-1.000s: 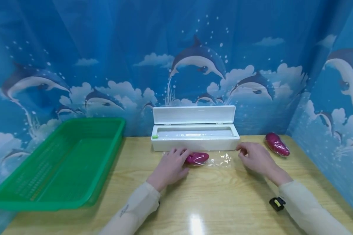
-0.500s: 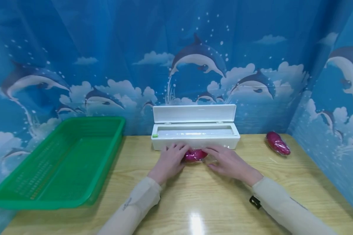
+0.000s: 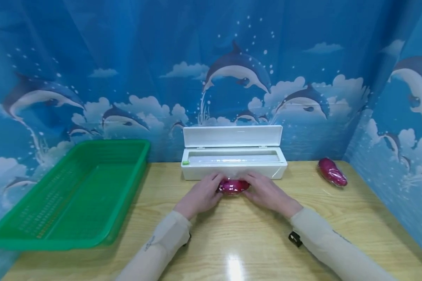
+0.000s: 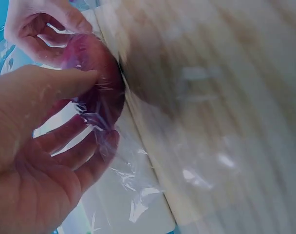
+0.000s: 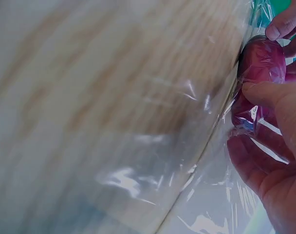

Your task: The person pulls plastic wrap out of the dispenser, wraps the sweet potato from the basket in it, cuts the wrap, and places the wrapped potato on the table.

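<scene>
A smooth, oblong purple-red vegetable (image 3: 233,187) in clear plastic wrap is held between both hands, just in front of the white wrap box. My left hand (image 3: 204,194) grips its left end, thumb on the near side and fingers curled behind, as the left wrist view shows. My right hand (image 3: 265,192) holds the right end the same way. Loose wrap (image 4: 133,190) gathers in folds at the end by my left fingers. More film (image 5: 206,222) trails beside the right hand. The white box (image 3: 214,171) stands with its lid (image 3: 232,136) up.
A second wrapped purple-red vegetable (image 3: 332,172) lies at the table's back right. On the left stands a large green plastic basket (image 3: 109,230). A blue dolphin-print curtain (image 3: 161,58) hangs behind the wooden table (image 3: 253,242). A small green slider (image 3: 185,162) sits on the box's left edge.
My right hand has come left from the flat film's right end to the vegetable. The film that lay stretched rightward is now gathered up, and both hands hold the vegetable's ends.
</scene>
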Demonstrator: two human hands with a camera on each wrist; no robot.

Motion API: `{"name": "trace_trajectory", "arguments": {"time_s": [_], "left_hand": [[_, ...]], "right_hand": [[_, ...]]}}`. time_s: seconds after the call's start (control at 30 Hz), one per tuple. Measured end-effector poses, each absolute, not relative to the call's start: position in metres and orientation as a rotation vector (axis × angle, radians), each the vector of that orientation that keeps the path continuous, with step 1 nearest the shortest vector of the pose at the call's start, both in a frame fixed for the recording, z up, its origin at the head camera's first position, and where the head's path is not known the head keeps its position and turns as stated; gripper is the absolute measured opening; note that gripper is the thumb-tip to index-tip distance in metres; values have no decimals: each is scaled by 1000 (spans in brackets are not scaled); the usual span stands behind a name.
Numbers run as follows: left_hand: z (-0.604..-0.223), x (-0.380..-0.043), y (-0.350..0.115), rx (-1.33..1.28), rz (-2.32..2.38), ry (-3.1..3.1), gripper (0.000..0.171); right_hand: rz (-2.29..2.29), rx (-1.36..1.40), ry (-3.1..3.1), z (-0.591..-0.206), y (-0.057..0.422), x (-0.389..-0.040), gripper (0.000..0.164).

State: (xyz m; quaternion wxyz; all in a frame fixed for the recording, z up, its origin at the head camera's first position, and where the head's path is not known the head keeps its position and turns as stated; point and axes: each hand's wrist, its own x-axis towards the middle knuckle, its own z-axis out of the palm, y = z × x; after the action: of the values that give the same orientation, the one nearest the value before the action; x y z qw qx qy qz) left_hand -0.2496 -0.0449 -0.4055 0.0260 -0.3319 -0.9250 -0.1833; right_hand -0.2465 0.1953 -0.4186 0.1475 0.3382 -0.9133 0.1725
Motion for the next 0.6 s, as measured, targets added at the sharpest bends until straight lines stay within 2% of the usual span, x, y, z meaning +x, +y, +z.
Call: {"name": "trace_trajectory", "arguments": {"time_s": [0.37,0.6], "left_hand": [[-406,-246,-43,-952,-491,-2842,49],[-407,-248,-42,-876,-430,-2824,28]], "right_hand": [[455,886,-2792,-410,192,-247,36],[511,883,-2781,-410,189,-252,27]]}}
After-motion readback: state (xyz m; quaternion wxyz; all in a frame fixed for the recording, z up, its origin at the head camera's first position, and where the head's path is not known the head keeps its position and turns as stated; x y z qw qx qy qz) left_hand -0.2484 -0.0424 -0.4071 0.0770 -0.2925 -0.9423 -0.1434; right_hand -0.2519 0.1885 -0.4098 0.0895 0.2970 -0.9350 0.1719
